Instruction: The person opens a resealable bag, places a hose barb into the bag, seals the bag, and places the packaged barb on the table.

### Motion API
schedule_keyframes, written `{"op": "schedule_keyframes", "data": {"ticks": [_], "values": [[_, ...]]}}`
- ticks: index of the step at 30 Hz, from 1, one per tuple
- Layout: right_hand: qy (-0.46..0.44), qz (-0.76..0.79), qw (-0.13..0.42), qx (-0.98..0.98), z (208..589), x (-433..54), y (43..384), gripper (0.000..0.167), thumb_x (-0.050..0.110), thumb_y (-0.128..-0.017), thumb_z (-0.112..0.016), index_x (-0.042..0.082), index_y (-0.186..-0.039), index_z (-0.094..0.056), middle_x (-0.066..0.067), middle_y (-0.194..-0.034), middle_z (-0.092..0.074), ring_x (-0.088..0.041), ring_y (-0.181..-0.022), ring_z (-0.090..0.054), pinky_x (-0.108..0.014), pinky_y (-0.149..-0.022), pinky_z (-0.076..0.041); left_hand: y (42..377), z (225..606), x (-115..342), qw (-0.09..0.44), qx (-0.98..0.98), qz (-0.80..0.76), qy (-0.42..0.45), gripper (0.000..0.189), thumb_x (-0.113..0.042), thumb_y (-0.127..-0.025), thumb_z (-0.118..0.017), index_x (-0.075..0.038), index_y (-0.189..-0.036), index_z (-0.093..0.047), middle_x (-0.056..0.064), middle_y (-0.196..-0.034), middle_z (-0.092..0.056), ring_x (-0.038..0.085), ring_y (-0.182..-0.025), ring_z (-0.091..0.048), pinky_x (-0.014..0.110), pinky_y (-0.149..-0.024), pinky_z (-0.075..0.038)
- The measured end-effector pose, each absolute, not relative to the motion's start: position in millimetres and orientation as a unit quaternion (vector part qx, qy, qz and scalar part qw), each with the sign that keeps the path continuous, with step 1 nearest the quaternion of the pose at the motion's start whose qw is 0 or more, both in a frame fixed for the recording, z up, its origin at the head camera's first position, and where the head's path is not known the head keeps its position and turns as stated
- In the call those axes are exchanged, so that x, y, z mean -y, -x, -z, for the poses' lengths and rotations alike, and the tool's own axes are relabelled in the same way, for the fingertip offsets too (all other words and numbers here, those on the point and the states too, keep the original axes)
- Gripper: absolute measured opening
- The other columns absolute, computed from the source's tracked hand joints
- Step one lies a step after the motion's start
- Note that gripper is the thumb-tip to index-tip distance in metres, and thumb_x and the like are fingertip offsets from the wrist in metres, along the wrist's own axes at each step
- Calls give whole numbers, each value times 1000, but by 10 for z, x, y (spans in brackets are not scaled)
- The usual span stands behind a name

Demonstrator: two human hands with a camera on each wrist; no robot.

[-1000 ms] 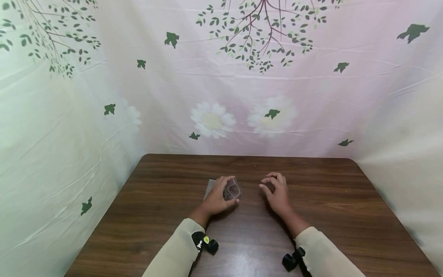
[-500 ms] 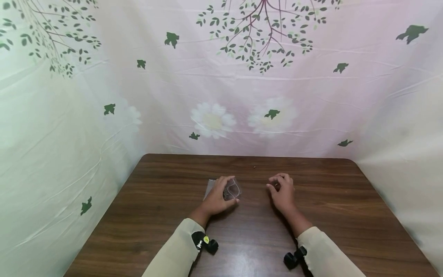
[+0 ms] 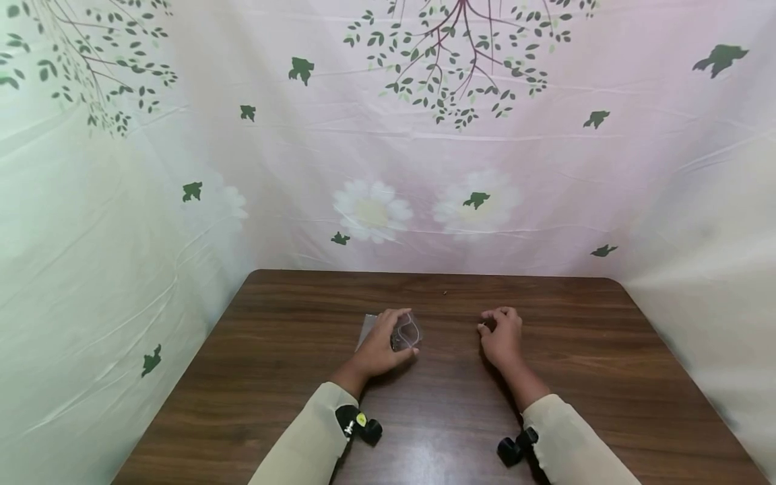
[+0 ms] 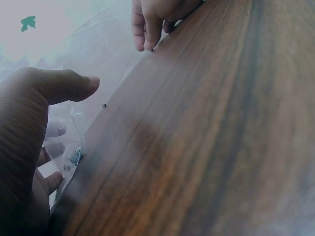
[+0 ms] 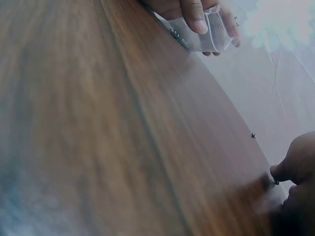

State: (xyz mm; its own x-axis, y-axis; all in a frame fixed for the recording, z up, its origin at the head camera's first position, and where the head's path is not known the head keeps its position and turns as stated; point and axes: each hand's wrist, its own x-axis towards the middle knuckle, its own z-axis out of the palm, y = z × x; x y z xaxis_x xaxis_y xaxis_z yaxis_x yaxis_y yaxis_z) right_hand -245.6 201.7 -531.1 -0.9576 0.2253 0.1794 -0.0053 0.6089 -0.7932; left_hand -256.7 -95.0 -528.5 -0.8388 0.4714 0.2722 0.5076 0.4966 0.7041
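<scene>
My left hand (image 3: 378, 347) curls round a clear plastic zip bag (image 3: 407, 331) on the table, thumb at its near edge and fingers across the far side. The bag's mouth gapes to the right. Several small shiny metal pieces (image 5: 178, 37) lie inside it, seen in the right wrist view. Farther right, my right hand (image 3: 503, 337) is low at the tabletop, thumb and fingertips drawn together on a small metal ball (image 5: 276, 182). The left wrist view shows this same ball (image 4: 152, 49) right under the fingertips.
Another small metal ball (image 3: 445, 292) lies by itself near the far edge of the brown wooden table (image 3: 291, 404). Behind the table hangs a pale cloth (image 3: 418, 155) printed with flowers, leaves and birds.
My right hand has moved right and a little nearer, and its thumb and fingers have come together on the small metal ball. My left hand and the bag stay put.
</scene>
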Motion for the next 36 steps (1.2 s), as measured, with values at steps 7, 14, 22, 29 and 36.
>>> {"op": "schedule_keyframes", "data": {"ticks": [7,14,22,29,36], "values": [[63,-415,110,901,5305,-2059,2476,24,3,-104,-68,-11,-123,-69,-28,-146,-45,-48,-139,-40,-62,-118,-37,2551,5259,938,19,865,414,283,85,-28,-92,-87,-8,-163,-44,13,-148,-57,28,-134,-56,50,-109,-52],[63,-409,113,903,5309,-2077,2478,19,3,-105,-66,-11,-117,-71,-28,-142,-47,-48,-136,-41,-62,-116,-38,2549,5267,935,23,865,413,283,85,-27,-92,-87,-7,-163,-45,13,-147,-58,27,-133,-56,50,-109,-52],[71,-407,121,902,5298,-2055,2484,11,2,-105,-66,-7,-103,-73,-26,-140,-49,-46,-134,-41,-60,-111,-40,2548,5259,942,24,865,414,284,85,-28,-92,-88,-7,-162,-45,13,-148,-58,27,-134,-56,51,-110,-52],[76,-411,120,901,5295,-2038,2488,13,4,-106,-65,-6,-101,-72,-24,-138,-49,-45,-134,-40,-59,-113,-38,2550,5237,939,17,865,414,282,85,-28,-92,-88,-7,-163,-45,13,-148,-58,29,-135,-56,50,-111,-52],[58,-419,124,898,5307,-2030,2484,15,7,-107,-65,-6,-104,-71,-25,-142,-49,-45,-139,-39,-59,-118,-35,2558,5255,940,19,866,412,282,85,-27,-91,-88,-7,-162,-45,13,-148,-58,28,-135,-56,50,-110,-52]]}}
